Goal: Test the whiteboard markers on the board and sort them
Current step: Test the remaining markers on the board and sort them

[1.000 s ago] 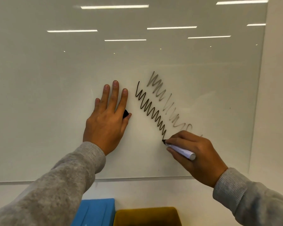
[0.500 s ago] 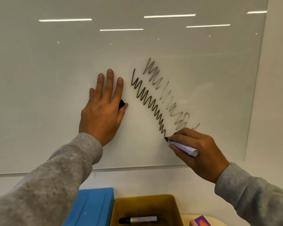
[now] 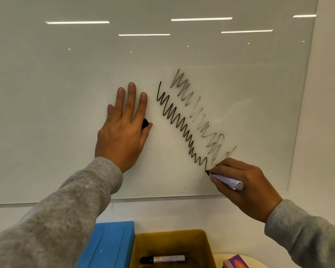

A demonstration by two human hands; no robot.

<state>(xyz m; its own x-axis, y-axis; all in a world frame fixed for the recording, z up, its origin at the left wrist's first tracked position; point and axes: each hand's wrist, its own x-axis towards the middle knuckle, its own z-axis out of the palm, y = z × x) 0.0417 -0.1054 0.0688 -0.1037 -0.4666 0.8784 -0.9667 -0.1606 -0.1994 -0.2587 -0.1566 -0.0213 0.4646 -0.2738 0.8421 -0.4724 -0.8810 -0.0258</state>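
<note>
The right hand (image 3: 246, 186) is gripping a white marker (image 3: 226, 179), its tip touching the whiteboard (image 3: 66, 113) at the low end of a dark zigzag (image 3: 180, 124); a paler scribble (image 3: 199, 117) is lying just right of it. The left hand (image 3: 124, 128) is pressing flat, apparently pinning a black cap (image 3: 145, 123) under the thumb. Testing is under way; next comes recapping and binning, likely apart from the marker in the yellow bin (image 3: 174, 240) beside the blue bin (image 3: 108, 244).
</note>
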